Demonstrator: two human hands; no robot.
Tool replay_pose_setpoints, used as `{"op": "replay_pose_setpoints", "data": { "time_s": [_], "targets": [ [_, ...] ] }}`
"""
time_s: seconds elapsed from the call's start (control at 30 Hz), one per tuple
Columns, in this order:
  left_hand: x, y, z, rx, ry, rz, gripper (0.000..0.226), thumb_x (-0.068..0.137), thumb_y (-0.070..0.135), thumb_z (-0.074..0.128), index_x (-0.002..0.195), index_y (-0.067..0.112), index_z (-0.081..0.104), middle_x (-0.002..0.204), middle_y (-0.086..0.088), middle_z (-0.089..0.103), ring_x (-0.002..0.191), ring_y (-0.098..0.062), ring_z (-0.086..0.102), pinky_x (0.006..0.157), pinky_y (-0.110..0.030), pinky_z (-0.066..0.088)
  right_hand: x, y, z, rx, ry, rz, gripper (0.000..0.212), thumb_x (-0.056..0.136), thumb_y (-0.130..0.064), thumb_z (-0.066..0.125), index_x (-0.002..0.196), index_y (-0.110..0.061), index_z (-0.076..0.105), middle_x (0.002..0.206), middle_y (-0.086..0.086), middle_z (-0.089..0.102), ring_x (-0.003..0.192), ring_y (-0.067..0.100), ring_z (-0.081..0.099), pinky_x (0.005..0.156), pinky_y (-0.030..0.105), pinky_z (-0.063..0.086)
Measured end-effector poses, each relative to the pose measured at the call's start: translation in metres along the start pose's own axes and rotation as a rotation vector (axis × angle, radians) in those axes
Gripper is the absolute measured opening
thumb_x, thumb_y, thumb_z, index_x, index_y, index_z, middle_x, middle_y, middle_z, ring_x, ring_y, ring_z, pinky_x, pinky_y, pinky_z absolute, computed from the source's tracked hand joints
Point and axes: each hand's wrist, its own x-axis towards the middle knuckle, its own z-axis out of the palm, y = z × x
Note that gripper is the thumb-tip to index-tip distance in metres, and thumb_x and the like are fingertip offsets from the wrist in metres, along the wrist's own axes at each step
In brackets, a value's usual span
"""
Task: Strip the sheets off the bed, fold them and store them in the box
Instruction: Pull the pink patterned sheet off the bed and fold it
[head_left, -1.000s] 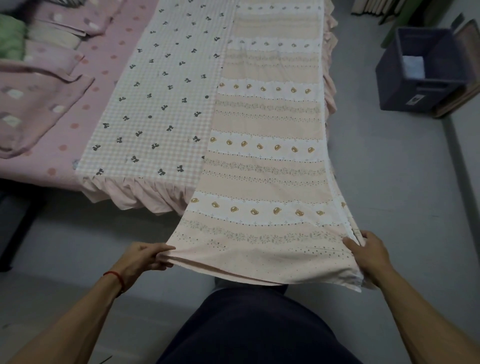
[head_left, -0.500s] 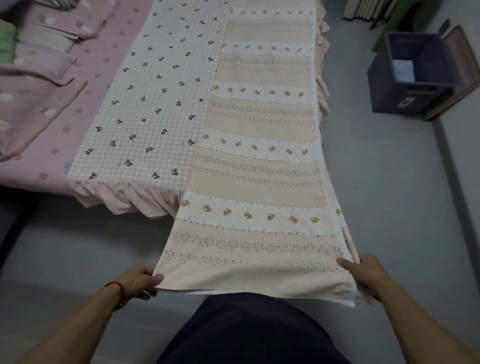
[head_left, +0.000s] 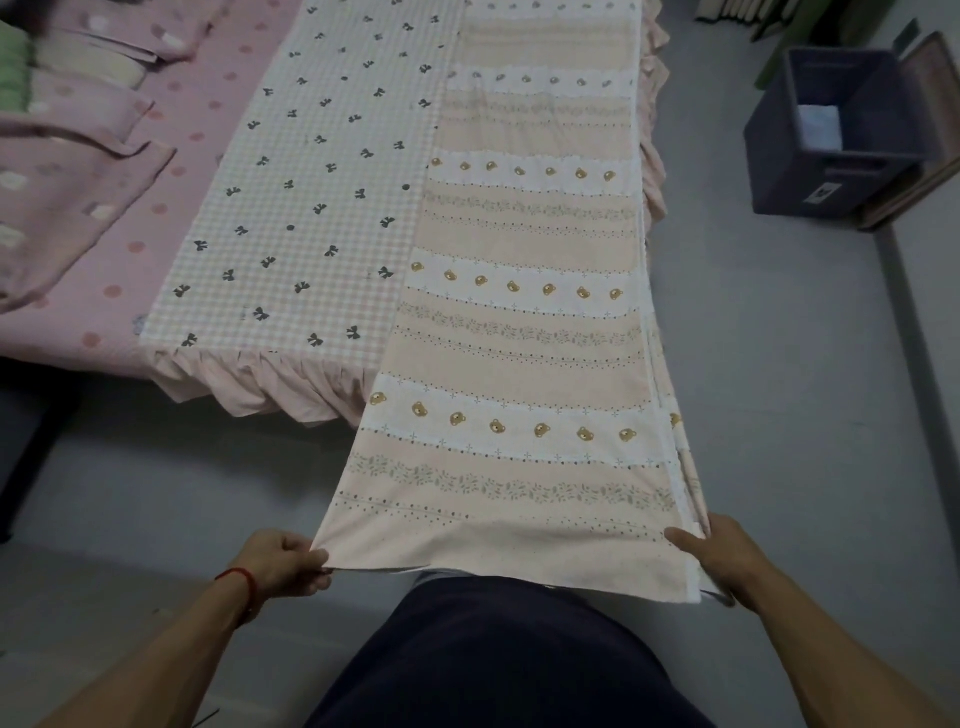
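Grey floor (head_left: 779, 415), bed (head_left: 291, 208) ahead, box (head_left: 831, 156) far right. Left hand (head_left: 283, 564) and right hand (head_left: 722, 556) each pinch a near corner of the sheet (head_left: 519, 364), pulled taut.

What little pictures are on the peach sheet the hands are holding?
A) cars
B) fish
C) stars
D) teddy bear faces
D: the white stripes of the peach sheet, held at its near corners by the left hand and right hand, carry rows of small brown bear faces.

A grey floor (head_left: 779, 415) fills the dim room. Green furniture (head_left: 810, 31) stands at the far right beside upright pale slats (head_left: 727, 10).
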Motion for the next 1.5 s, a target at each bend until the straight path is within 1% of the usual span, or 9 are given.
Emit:
{"op": "replay_pose_setpoints", "data": {
  "time_s": [0.3,0.5,0.6,0.73,0.9,1.13,1.3,1.43,1.5],
  "targets": [
    [-0.004,-0.01,0.008,0.088,0.181,0.146,0.017,0.095,0.005,0.065,0.084,-0.003,0.075,0.073,-0.022,0.073,0.06,-0.027,0.069,0.06,-0.032,0.062,0.001,0.001,0.0,0.102,0.02,0.082,0.032,0.101,-0.018,0.061,0.121,0.007,0.065,0.103,0.018,0.072,0.086,0.032,0.07,0.062,0.031,0.053],
    [-0.025,-0.017,0.0,0.065,0.149,0.331,0.014,0.091,0.002,0.07,0.097,0.007,0.058,0.069,-0.022,0.071,0.058,-0.034,0.066,0.06,-0.041,0.061,0.001,0.006,-0.003,0.068,0.089,0.097,0.028,0.098,-0.019,0.067,0.102,0.009,0.068,0.062,0.014,0.065,0.051,0.026,0.057,0.043,0.024,0.04],
    [-0.03,-0.014,-0.005,0.184,0.129,0.415,0.006,0.09,0.003,0.07,0.091,0.008,0.071,0.07,-0.014,0.073,0.064,-0.03,0.07,0.065,-0.037,0.062,-0.004,0.004,-0.007,0.1,0.1,0.101,0.026,0.095,-0.016,0.072,0.098,0.01,0.069,0.057,0.009,0.062,0.048,0.022,0.053,0.034,0.018,0.035],
    [-0.026,0.007,-0.011,0.239,0.082,0.424,0.01,0.088,0.008,0.074,0.097,0.012,0.077,0.077,-0.001,0.077,0.072,-0.015,0.075,0.068,-0.019,0.06,-0.005,-0.012,-0.012,0.223,0.121,0.07,0.032,0.092,-0.019,0.075,0.11,0.005,0.066,0.078,0.012,0.065,0.056,0.022,0.056,0.035,0.019,0.037],
    [-0.019,0.056,-0.024,0.103,0.018,0.399,0.012,0.087,0.006,0.073,0.098,0.009,0.077,0.087,-0.008,0.078,0.082,-0.021,0.076,0.069,-0.02,0.06,0.005,-0.049,-0.028,0.311,0.181,0.041,0.055,0.088,-0.021,0.079,0.133,-0.013,0.048,0.117,0.016,0.061,0.075,0.026,0.062,0.043,0.025,0.042],
    [0.002,0.11,-0.037,-0.093,0.123,0.49,0.013,0.091,-0.002,0.066,0.101,-0.008,0.071,0.084,-0.031,0.072,0.068,-0.029,0.073,0.065,-0.027,0.063,0.026,-0.086,-0.056,0.404,0.137,-0.054,0.021,0.094,-0.015,0.072,0.115,-0.016,0.069,0.081,0.016,0.068,0.042,0.017,0.045,0.038,0.02,0.031],
    [0.032,0.17,-0.043,-0.089,0.201,0.569,0.012,0.094,0.005,0.066,0.096,-0.004,0.073,0.084,-0.028,0.073,0.07,-0.031,0.07,0.063,-0.023,0.062,0.046,-0.126,-0.068,0.623,0.081,0.038,0.016,0.096,-0.001,0.062,0.109,0.001,0.071,0.076,0.006,0.076,0.052,0.011,0.064,0.043,0.018,0.046],
    [0.068,0.218,-0.049,0.011,0.22,0.676,0.012,0.094,0.012,0.067,0.091,0.003,0.073,0.077,-0.019,0.073,0.071,-0.03,0.069,0.066,-0.029,0.062,0.07,-0.146,-0.077,0.664,0.012,0.17,0.024,0.095,0.0,0.062,0.118,0.003,0.07,0.089,0.007,0.078,0.082,0.018,0.07,0.072,0.024,0.056],
    [0.097,0.252,-0.052,0.101,0.22,0.708,0.015,0.096,0.018,0.066,0.087,0.007,0.072,0.075,-0.015,0.071,0.07,-0.027,0.066,0.068,-0.033,0.059,0.08,-0.161,-0.08,0.66,0.04,0.212,0.025,0.094,-0.001,0.064,0.118,0.003,0.07,0.089,0.008,0.077,0.071,0.014,0.073,0.058,0.02,0.057]
  ]
}}
